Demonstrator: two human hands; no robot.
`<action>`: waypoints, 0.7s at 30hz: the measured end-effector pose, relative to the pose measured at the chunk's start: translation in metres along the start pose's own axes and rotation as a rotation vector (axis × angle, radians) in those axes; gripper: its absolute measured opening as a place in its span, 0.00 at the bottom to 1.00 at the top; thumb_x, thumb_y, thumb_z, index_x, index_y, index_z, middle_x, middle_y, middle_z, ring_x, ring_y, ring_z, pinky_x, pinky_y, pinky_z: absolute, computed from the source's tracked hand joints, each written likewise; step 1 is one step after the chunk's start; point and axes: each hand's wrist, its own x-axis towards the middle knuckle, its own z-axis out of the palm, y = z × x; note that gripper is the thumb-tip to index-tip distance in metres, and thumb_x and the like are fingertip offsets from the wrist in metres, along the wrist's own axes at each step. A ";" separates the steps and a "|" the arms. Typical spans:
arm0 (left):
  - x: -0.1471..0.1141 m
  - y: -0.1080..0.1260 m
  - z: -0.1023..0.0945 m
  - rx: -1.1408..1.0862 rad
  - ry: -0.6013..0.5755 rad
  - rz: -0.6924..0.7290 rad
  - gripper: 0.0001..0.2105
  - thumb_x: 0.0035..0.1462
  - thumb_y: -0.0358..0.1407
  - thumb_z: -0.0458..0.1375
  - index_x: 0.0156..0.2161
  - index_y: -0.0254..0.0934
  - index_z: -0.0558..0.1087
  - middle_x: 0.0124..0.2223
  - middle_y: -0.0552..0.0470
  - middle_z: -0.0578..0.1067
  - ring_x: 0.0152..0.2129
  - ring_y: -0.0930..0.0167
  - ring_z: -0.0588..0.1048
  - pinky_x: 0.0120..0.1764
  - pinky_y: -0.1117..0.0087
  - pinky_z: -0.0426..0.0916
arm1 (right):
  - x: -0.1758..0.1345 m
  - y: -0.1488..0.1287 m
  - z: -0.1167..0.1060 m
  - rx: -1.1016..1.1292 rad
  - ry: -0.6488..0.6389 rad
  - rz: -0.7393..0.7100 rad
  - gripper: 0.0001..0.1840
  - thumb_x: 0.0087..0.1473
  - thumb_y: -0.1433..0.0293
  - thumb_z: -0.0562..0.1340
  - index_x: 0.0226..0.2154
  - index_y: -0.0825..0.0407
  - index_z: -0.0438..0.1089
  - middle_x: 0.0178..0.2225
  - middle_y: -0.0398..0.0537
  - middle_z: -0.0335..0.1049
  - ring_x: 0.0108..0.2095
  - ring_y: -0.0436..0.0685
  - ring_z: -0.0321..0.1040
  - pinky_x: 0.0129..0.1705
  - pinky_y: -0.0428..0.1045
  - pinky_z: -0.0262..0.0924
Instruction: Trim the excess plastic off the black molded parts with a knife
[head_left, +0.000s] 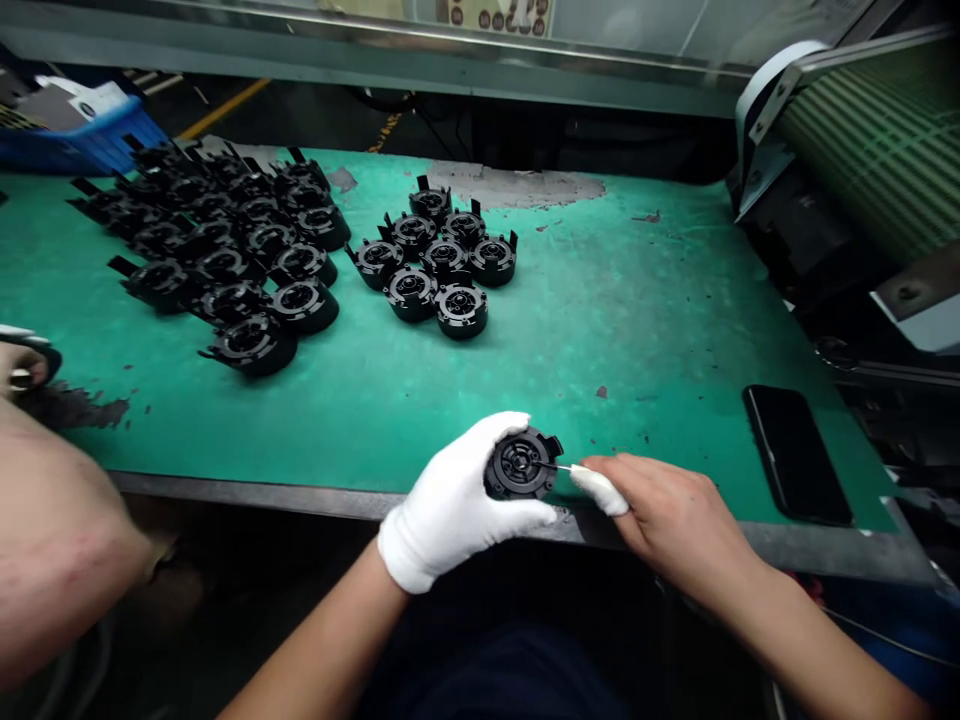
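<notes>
My left hand [461,500], in a white glove, grips a round black plastic part [517,462] near the table's front edge. The part's face with its ring-shaped ribs is turned up toward me, and a small tab sticks out at its upper right. My right hand [667,500] is bare except for a white cover on one finger. Its fingers pinch a thin metal tool [559,466] whose shaft reaches onto the face of the part. Most of the tool is hidden inside the right hand, so its kind does not show.
Similar black round parts stand in a small group [446,255] and a larger cluster [225,240] on the green table [637,330]. A black phone [796,455] lies at right, below a green conveyor belt [885,130]. A blue bin [112,135] is far left; another person's arm [60,540] enters at left.
</notes>
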 end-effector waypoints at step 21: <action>-0.024 0.001 0.034 0.017 0.235 -0.016 0.37 0.51 0.49 0.69 0.62 0.44 0.61 0.62 0.46 0.70 0.59 0.61 0.71 0.62 0.56 0.67 | -0.016 -0.029 -0.006 0.327 -0.299 0.018 0.31 0.58 0.80 0.50 0.62 0.51 0.64 0.46 0.53 0.75 0.44 0.63 0.74 0.47 0.62 0.72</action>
